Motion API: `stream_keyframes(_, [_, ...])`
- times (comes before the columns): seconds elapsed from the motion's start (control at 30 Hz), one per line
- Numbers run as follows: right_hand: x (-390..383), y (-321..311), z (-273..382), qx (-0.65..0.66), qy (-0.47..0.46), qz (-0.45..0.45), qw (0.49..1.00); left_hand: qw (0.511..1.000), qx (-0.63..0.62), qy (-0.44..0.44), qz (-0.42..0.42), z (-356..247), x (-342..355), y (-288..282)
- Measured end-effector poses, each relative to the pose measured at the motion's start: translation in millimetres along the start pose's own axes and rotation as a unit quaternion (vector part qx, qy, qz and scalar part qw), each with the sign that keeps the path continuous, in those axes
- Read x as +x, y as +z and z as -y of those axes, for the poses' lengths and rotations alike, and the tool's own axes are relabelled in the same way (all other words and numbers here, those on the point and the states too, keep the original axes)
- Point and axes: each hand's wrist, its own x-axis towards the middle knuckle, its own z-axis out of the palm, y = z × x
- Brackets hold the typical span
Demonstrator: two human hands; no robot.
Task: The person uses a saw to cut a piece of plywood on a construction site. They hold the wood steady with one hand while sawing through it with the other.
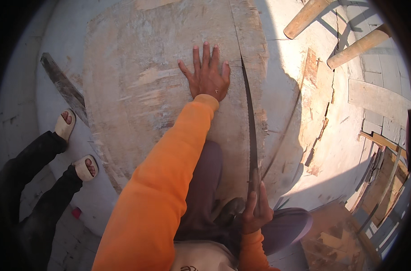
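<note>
A large worn plywood board point(142, 90) lies flat in front of me. My left hand point(207, 74) presses flat on it with fingers spread, just left of a cut line. A long hand saw point(249, 117) stands in that cut, its blade running away from me along the board's right side. My right hand point(255, 212) is closed around the saw's handle near my lap. A narrow strip of the board point(255, 49) lies to the right of the blade. My knee and thigh rest on the board's near part.
Another person's legs in dark trousers and pale sandals point(74, 149) stand at the board's left edge. A dark plank point(63, 86) lies beside them. Two wooden handles point(332, 31) lie at top right, and timber scraps and frames point(381, 180) at right on the pale floor.
</note>
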Motion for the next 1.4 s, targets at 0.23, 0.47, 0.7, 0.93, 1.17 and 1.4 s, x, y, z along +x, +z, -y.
stream_keyframes(0.23, [148.7, 78.1, 17.1, 0.047, -0.024, -0.007, 0.999, 1.0, -0.007, 0.013, -0.009, -16.2, 3.2, 7.7])
stream_keyframes(0.47, [5.0, 2.1, -2.6, -0.006, -0.033, -0.004, 0.999, 1.0, 0.008, 0.002, 0.0, -1.4, 2.0, 1.4])
stream_keyframes(0.7, [151.4, 85.9, 17.1, 0.042, -0.036, -0.003, 0.998, 1.0, 0.013, 0.012, -0.002, -12.4, 1.7, 6.4])
stream_keyframes(0.93, [8.2, 3.7, 1.7, -0.03, -0.047, 0.002, 0.998, 1.0, 0.002, 0.002, -0.002, 1.2, 0.1, 0.1])
stream_keyframes(1.17, [151.1, 89.8, 14.6, 0.048, -0.023, -0.003, 0.999, 1.0, -0.005, 0.01, -0.006, -16.6, 5.5, 6.5])
stream_keyframes(1.4, [7.4, 6.0, -8.5, 0.001, -0.038, -0.013, 0.999, 1.0, -0.005, 0.006, -0.011, -0.3, -0.4, 2.2])
